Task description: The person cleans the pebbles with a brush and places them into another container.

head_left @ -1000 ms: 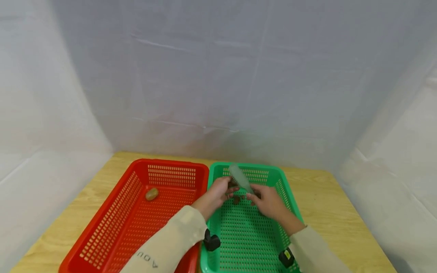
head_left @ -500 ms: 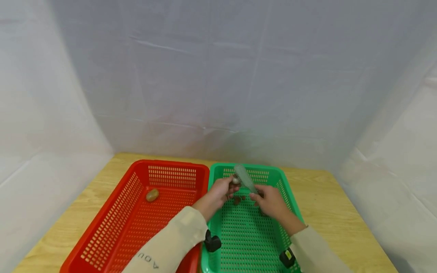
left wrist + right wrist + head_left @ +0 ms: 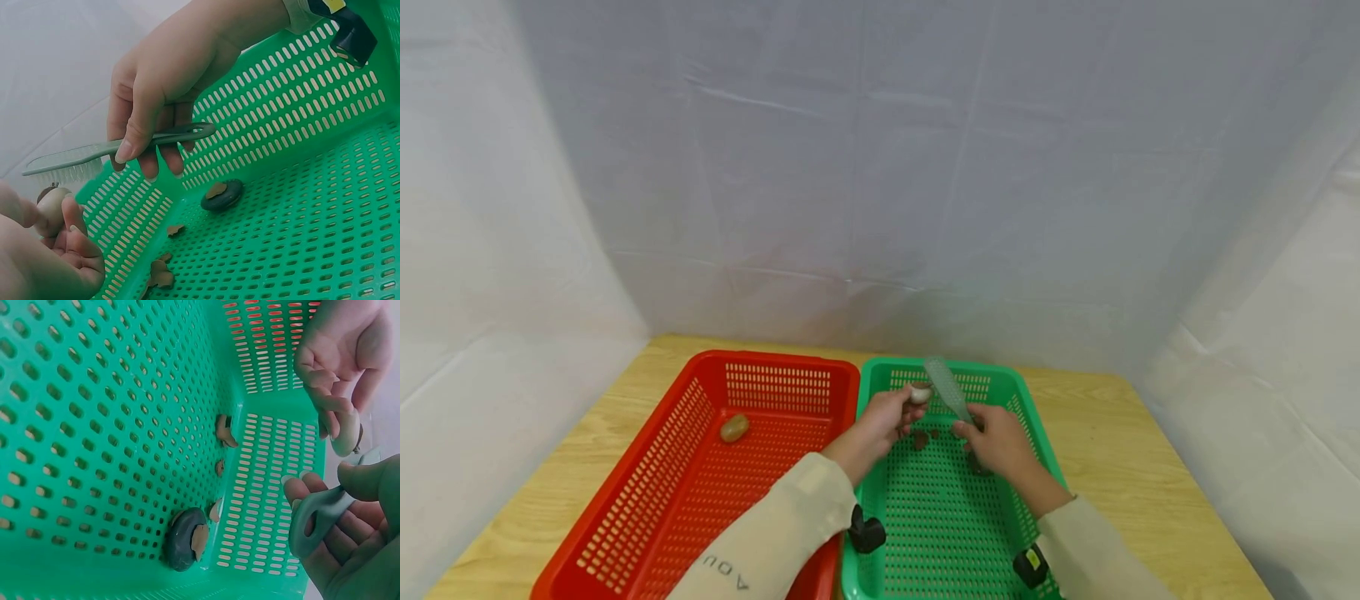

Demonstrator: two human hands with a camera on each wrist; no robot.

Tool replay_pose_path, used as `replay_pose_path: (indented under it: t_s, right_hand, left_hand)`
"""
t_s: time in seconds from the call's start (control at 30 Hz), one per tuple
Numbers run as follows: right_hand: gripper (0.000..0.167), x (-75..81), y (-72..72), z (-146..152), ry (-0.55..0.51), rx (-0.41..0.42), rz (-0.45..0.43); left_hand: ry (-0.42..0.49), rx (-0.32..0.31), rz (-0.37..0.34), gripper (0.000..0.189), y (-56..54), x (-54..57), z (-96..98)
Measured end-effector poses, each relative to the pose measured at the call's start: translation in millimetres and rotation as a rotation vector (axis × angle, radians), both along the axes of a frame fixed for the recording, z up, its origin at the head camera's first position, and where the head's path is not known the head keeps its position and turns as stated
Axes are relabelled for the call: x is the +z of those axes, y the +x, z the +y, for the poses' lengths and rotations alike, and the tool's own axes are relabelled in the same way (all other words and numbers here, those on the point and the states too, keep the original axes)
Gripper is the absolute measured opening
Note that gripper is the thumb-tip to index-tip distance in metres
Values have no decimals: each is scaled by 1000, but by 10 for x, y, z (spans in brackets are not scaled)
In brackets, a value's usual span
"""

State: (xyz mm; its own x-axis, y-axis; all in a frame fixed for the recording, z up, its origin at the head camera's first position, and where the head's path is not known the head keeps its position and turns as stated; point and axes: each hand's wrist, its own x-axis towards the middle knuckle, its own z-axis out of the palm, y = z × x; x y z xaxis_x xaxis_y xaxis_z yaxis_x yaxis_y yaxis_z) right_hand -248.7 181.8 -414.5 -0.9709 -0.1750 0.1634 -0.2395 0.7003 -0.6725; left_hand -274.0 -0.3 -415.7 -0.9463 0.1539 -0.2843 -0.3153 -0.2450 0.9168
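Observation:
My left hand [image 3: 880,425] pinches a smooth pale stone [image 3: 52,212] over the far end of the green basket [image 3: 951,533]. A brown crusty patch clings to the top of this stone. My right hand [image 3: 1002,442] grips a grey-green brush [image 3: 72,156] by its looped handle. Clear bristles face down toward the stone, close above it in the left wrist view. Below the hands, a dark rounded stone [image 3: 185,544] with a brown flake on it lies in the green basket. Several brown flakes [image 3: 161,275] are scattered beside it on the basket floor.
A red basket [image 3: 696,362] stands against the green one on the left, with a tan stone [image 3: 734,428] near its far left corner. Both baskets rest on a wooden table [image 3: 1112,450]. White sheeting [image 3: 880,167] encloses the back and sides.
The brush in my right hand has shifted a little right, away from the stone. More of the pale stone shows in my left hand, which has stayed nearly in place.

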Motion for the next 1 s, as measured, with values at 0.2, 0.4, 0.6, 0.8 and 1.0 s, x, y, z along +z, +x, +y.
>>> replay_pose_path:
  t_s: [0.2,0.4,0.6,0.8,1.0]
  right_hand:
    - [27,-27,-29,22,-6,-8,9]
    - [18,-39,-37,20,-19,58,70]
    - [19,-50,-30,5,-26,113,88]
    - [15,-61,-36,5,-2,104,47]
    - [17,-69,-44,4,4,74,29]
  left_hand:
    - [21,2,3,40,-10,0,0]
    - [-9,9,2,38,1,8,3]
    - [-35,25,4,37,1,7,14]
    - [-33,25,2,33,7,9,15]
    - [-26,35,11,32,1,-20,21]
